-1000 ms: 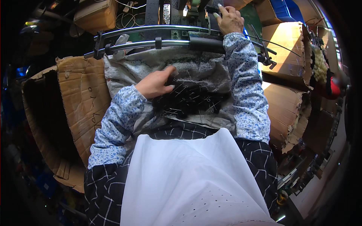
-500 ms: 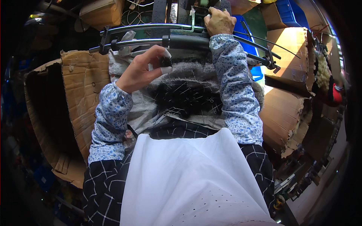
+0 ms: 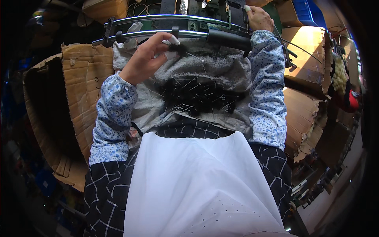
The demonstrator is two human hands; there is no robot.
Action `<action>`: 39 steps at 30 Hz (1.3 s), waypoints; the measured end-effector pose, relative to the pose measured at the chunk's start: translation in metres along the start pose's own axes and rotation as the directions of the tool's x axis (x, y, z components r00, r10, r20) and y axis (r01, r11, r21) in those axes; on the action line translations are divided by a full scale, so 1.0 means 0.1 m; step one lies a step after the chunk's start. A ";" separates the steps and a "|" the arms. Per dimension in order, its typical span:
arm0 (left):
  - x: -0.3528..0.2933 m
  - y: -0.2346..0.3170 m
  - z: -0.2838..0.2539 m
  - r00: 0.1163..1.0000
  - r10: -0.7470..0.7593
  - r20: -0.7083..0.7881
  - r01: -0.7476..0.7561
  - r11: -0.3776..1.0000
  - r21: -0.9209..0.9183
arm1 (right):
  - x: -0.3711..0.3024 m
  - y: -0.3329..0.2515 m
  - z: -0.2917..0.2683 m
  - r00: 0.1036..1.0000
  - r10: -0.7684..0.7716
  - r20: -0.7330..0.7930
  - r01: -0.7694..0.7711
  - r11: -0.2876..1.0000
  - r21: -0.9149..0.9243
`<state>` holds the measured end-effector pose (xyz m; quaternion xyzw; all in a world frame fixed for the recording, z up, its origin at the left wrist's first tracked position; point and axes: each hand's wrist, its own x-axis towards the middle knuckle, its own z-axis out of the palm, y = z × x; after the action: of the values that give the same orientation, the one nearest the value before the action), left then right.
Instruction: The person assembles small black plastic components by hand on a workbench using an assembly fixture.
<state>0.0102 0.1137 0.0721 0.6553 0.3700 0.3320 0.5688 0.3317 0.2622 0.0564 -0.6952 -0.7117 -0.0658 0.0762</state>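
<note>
My left hand (image 3: 147, 57), with white finger covers, is closed in a pinch on a tuft of black bristles (image 3: 181, 49). Below the tuft a thin wire sticks out toward the right. At the far right end of a metal rail frame, my right hand (image 3: 260, 19) is closed, its covered fingertip at the end of a small dark bristly brush (image 3: 234, 4); the far fingers are partly hidden. Between my arms, a grey cloth (image 3: 148, 108) covers my lap. Black bristles and several thin wire pieces (image 3: 197, 93) lie heaped on it.
Two shiny rails (image 3: 158, 34) cross in front of me, carrying a black sleeve (image 3: 227, 38). Behind them stands a dark metal machine (image 3: 197, 12). An open cardboard box (image 3: 85, 79) is on my left; more cardboard boxes (image 3: 304, 51) and a blue bin (image 3: 306, 14) are on my right.
My right hand has moved right and slightly away, and the black sleeve has slid right along the rails. My left hand has shifted slightly away from me, its fingers still pinched on black bristles.
</note>
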 end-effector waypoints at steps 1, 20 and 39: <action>0.03 0.00 0.02 1.000 0.002 0.025 -0.002 1.000 -0.012 | 0.14 0.21 0.16 0.996 -0.027 -0.084 0.026 1.000 -0.011; 0.27 0.05 0.40 0.968 0.091 -0.236 -0.120 0.986 -0.115 | -1.10 -1.00 -0.67 0.876 -0.472 0.103 0.227 0.589 0.775; -0.38 -0.37 0.46 0.914 -0.400 0.066 0.318 0.807 0.498 | -0.05 -0.27 0.25 0.929 -0.259 -0.262 0.284 0.957 0.063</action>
<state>0.0261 0.0606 0.0288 0.7181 0.5082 0.0602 0.4715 0.3043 0.2618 0.0313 -0.5712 -0.7881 -0.1278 0.1905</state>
